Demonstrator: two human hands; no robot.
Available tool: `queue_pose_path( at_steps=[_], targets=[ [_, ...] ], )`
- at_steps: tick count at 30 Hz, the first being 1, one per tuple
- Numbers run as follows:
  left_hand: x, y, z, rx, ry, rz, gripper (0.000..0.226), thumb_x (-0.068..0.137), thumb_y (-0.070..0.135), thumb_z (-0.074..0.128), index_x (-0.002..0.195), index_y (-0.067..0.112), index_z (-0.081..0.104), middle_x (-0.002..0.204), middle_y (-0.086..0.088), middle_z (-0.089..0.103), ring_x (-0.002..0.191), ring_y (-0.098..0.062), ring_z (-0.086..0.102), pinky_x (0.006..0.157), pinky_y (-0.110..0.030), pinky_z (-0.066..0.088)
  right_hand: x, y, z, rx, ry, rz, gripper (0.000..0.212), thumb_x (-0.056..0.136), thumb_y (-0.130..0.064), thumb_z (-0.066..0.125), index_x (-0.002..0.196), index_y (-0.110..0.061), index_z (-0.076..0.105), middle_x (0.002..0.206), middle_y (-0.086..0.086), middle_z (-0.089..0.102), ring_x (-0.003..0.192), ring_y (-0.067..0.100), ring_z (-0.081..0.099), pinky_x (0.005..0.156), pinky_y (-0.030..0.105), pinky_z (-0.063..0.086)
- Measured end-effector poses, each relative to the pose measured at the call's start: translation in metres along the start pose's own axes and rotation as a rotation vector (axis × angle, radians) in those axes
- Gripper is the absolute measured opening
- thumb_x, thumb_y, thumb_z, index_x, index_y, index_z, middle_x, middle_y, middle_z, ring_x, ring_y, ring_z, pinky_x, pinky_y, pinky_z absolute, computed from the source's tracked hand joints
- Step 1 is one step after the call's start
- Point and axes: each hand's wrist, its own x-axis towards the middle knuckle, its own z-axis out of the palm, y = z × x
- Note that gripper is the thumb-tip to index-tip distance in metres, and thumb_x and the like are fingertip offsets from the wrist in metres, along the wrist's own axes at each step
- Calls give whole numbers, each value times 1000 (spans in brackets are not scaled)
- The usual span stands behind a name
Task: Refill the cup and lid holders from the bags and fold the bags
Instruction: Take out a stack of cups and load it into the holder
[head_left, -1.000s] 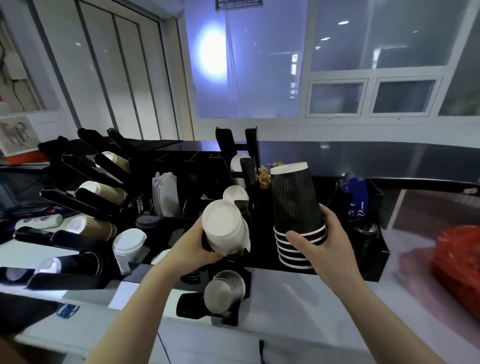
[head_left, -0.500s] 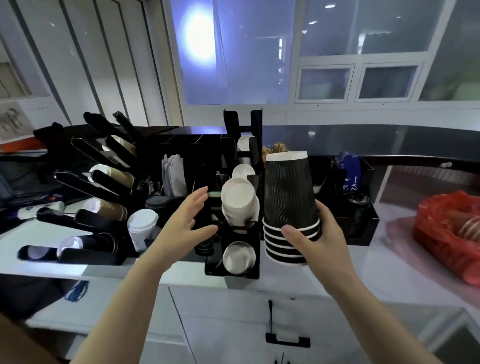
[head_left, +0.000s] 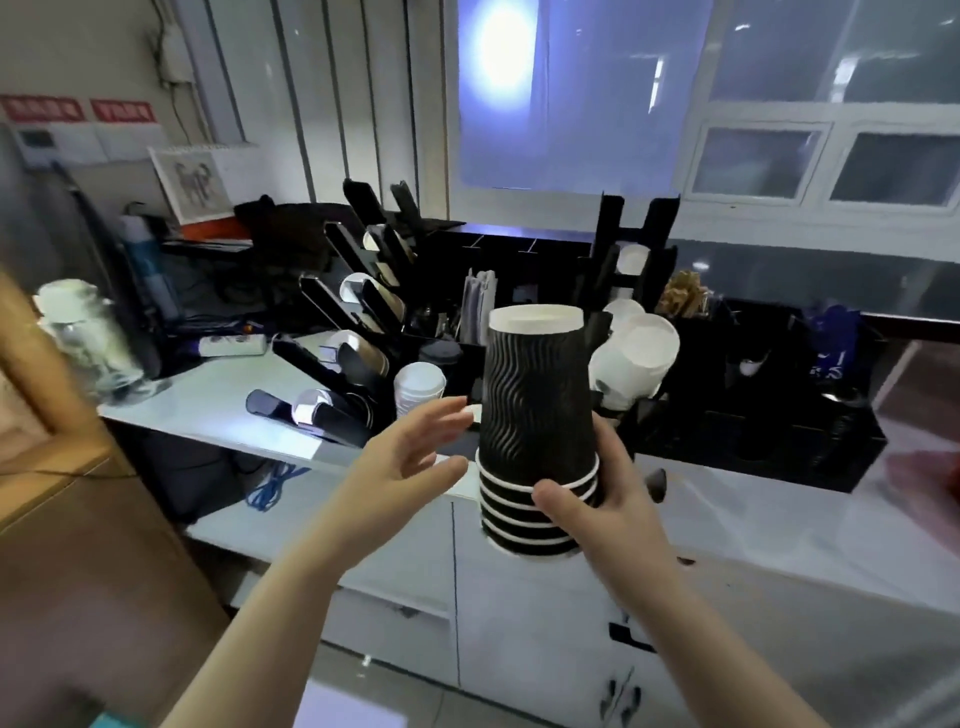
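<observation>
Countertop (head_left: 218, 400) is crammed with black cup holder racks (head_left: 358, 338). Right hand (head_left: 597, 499) grips an upside-down stack of black ripple paper cups (head_left: 535, 415) at the nested rims; left hand (head_left: 410, 462) hovers beside, fingers spread. Probably light, crushable stuff, so grabbing the stiffer rims seems best.

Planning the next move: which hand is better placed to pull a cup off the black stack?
Left, probably. The right hand already grips the stack of black cups near its lower rims, holding it upside down. The left hand is open, holds nothing, and sits just beside the stack, fingers toward it.
</observation>
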Motion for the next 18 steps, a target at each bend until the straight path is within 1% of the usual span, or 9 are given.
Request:
queue_pose_path(
  at_steps=[2, 4, 7, 10, 12, 13, 15, 16, 18],
  targets=[
    [-11, -3, -14, -3, 2, -1, 49, 78, 39, 65, 125, 45, 53, 125, 13, 63, 121, -8, 56, 106, -42, 41, 5, 1, 25, 4, -74, -15, 69, 60, -41, 76, 123, -45, 48, 113, -25, 64, 107, -4, 60, 79, 9, 47],
    [-21, -8, -28, 9, 19, -13, 62, 75, 41, 67, 133, 40, 47, 129, 8, 61, 122, -12, 56, 106, -45, 42, 13, 3, 51, 9, -143, -43, 69, 65, -39, 76, 128, -35, 47, 118, -18, 64, 112, 2, 60, 84, 13, 47],
    [-28, -17, -50, 25, 42, -12, 80, 74, 35, 75, 143, 29, 36, 133, 4, 57, 122, -16, 56, 104, -43, 44, 27, 9, 86, 42, -228, -20, 69, 69, -41, 72, 130, -32, 43, 117, -21, 63, 110, 1, 60, 83, 11, 47],
    [-29, -27, -76, 27, 98, -17, 80, 75, 26, 77, 144, 26, 35, 132, 1, 58, 121, -18, 57, 102, -41, 46, 46, 13, 116, 79, -271, 19, 68, 76, -54, 64, 135, -28, 41, 123, -20, 61, 116, 1, 57, 88, 12, 45],
    [-26, -34, -94, 38, 137, -28, 79, 75, 24, 78, 143, 26, 36, 131, 3, 58, 121, -16, 57, 102, -38, 46, 63, 16, 134, 93, -300, 32, 56, 88, -55, 50, 136, -25, 44, 127, -14, 61, 121, 4, 54, 92, 14, 44],
    [-23, -39, -104, 50, 156, -32, 79, 75, 22, 78, 142, 27, 38, 130, 6, 59, 120, -14, 57, 101, -35, 47, 73, 17, 144, 86, -314, 39, 53, 89, -56, 47, 133, -26, 48, 127, -12, 62, 121, 5, 55, 94, 17, 45],
    [-15, -48, -121, 77, 191, -28, 77, 74, 14, 77, 140, 27, 39, 126, 9, 61, 118, -11, 58, 98, -27, 48, 93, 20, 162, 66, -341, 53, 57, 80, -62, 56, 125, -28, 53, 122, -11, 65, 117, 7, 58, 95, 22, 47],
    [-9, -52, -131, 85, 209, -25, 78, 74, 12, 77, 140, 26, 39, 125, 10, 61, 116, -10, 59, 95, -24, 48, 104, 23, 170, 54, -354, 45, 61, 75, -60, 61, 125, -27, 53, 120, -9, 66, 115, 8, 59, 94, 23, 48],
    [5, -60, -152, 101, 234, -16, 80, 72, 10, 76, 140, 28, 39, 122, 12, 62, 113, -10, 61, 91, -21, 49, 129, 30, 185, 30, -380, 18, 68, 72, -47, 69, 131, -22, 49, 120, -4, 65, 114, 11, 60, 94, 27, 50]
  ],
)
